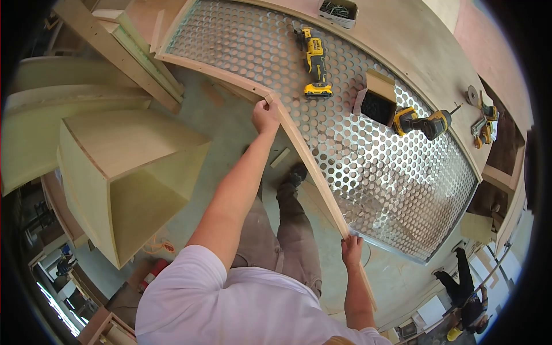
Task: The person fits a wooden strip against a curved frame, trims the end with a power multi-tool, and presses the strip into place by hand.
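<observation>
A long, thin wooden strip (310, 158) lies along the near edge of a perforated metal sheet (351, 152) and runs past its right corner. My left hand (266, 117) is closed around the strip's far end, where it meets another wooden edge strip (215, 73). Lower down, my right hand (352, 251) grips the same strip near the sheet's corner, fingers wrapped round it. On the sheet lie a yellow and black cordless power tool (315, 63), an open cardboard box (382, 86) of dark small pieces, and a cordless drill or driver (425, 123) with a bit fitted.
A box of screws (338, 11) sits on the plywood behind the sheet. More tools (487, 126) and a tape roll (472, 95) lie at the right. A large hollow wooden box (132, 144) stands at my left. Another person (468, 296) is at the lower right.
</observation>
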Demonstrator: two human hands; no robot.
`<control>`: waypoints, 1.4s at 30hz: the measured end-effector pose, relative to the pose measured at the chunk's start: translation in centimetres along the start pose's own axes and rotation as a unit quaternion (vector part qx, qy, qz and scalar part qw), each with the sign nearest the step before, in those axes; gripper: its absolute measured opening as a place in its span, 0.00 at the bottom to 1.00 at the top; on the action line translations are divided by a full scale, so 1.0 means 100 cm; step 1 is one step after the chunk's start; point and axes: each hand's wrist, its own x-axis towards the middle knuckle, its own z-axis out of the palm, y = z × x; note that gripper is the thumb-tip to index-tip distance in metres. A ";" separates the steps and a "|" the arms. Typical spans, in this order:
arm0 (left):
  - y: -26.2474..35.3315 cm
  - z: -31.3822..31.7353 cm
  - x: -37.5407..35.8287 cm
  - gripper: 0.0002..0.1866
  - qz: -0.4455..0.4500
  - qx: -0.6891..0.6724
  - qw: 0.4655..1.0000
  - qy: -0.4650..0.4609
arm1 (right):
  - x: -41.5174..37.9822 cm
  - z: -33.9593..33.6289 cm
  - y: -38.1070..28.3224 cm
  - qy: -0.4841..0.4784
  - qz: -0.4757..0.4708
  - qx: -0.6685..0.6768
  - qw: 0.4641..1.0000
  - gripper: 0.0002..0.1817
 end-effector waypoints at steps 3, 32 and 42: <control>0.003 0.001 -0.002 0.19 -0.014 0.012 1.000 -0.020 | -0.001 -0.002 0.004 0.026 -0.021 0.012 0.999 0.23; 0.019 0.033 -0.036 0.32 0.001 0.099 0.994 0.054 | 0.009 -0.017 -0.012 0.029 -0.004 -0.109 0.994 0.20; 0.022 0.033 -0.035 0.31 -0.005 0.122 0.991 0.052 | 0.012 -0.019 -0.012 0.014 0.000 -0.121 0.992 0.21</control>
